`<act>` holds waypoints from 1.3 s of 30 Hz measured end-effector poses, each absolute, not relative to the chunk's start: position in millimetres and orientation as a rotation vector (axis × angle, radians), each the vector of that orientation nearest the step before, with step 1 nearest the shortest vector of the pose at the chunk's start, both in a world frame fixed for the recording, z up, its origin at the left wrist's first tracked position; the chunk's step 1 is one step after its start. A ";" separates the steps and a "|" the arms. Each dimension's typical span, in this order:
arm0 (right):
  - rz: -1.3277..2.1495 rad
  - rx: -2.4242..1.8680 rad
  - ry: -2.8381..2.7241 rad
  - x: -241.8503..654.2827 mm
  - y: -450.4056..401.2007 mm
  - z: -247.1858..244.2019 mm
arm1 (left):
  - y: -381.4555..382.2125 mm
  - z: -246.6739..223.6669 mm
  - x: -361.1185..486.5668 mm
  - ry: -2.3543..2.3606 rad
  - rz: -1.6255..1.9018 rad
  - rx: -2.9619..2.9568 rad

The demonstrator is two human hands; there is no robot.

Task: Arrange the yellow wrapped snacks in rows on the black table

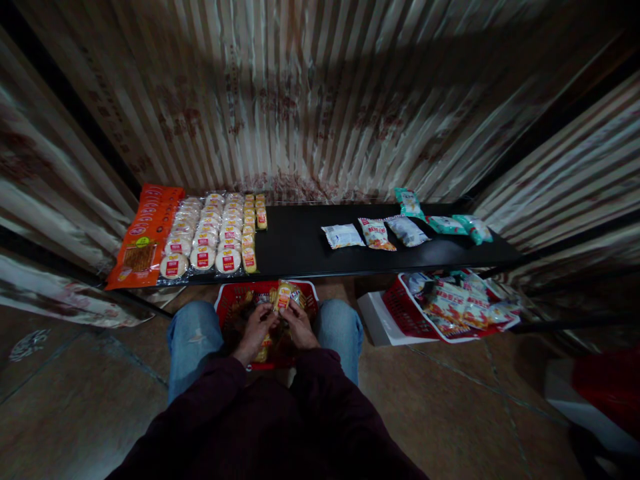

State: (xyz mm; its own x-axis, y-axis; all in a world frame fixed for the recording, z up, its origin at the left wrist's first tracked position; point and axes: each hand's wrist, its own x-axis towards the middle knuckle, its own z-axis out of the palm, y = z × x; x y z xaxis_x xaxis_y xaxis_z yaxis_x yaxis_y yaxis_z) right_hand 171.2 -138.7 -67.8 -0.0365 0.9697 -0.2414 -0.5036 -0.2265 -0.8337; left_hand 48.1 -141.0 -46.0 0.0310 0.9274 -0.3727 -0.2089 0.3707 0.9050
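Note:
Between my knees stands a red basket (226, 293) holding several yellow snack packs, partly covered by my hands. Above it, a small yellow wrapped snack pack (283, 297) with a red and white label is gripped at its lower part by both hands. My left hand (259, 327) is closed at the pack's left side. From the right, my right hand (298, 322) pinches the same pack. Matching yellow packs (249, 259) form a column on the black shelf, beside rows of round white wrapped crackers (203, 259).
The black shelf (295, 250) spans ahead of my knees. Orange packets (140, 233) are lined up at its left end. White snack bags (343, 235) and green bags (447, 225) lie toward the right. A second red basket (407, 310) full of bags leans on a white box (376, 320).

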 end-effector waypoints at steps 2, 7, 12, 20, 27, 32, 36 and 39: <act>1.565 -0.983 -0.645 171.0 -138.5 -68.1 | -140.2 -47.1 48.6 1.219 1.030 0.766; 1.564 -0.980 -0.635 170.4 -137.3 -75.4 | -139.9 -50.3 48.6 1.198 1.028 0.758; 1.570 -0.991 -0.627 169.8 -136.8 -77.5 | -139.8 -57.2 48.5 1.218 1.028 0.789; 1.564 -1.045 -0.592 168.6 -137.9 -68.3 | -137.9 -69.4 50.2 1.325 1.014 0.987; 1.566 -1.044 -0.590 167.5 -139.6 -69.5 | -144.2 -42.8 55.2 1.534 1.079 1.218; 1.531 -1.060 -0.634 167.3 -139.4 -70.5 | -149.5 -30.4 61.3 1.529 1.097 1.584; 1.490 -1.096 -0.645 168.8 -138.4 -73.3 | -151.8 -32.2 65.0 1.543 1.030 1.659; 1.468 -1.124 -0.695 170.3 -138.7 -75.8 | -152.5 -33.7 64.9 1.539 1.037 1.608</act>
State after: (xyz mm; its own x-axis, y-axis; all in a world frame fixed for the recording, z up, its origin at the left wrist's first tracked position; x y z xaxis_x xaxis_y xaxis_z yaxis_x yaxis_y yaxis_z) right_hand 170.3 -138.7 -75.8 0.0578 0.9624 -0.2652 -0.4043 -0.2204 -0.8877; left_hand 64.9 -152.5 -33.7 -0.0132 0.9955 0.0937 0.4603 -0.0771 0.8844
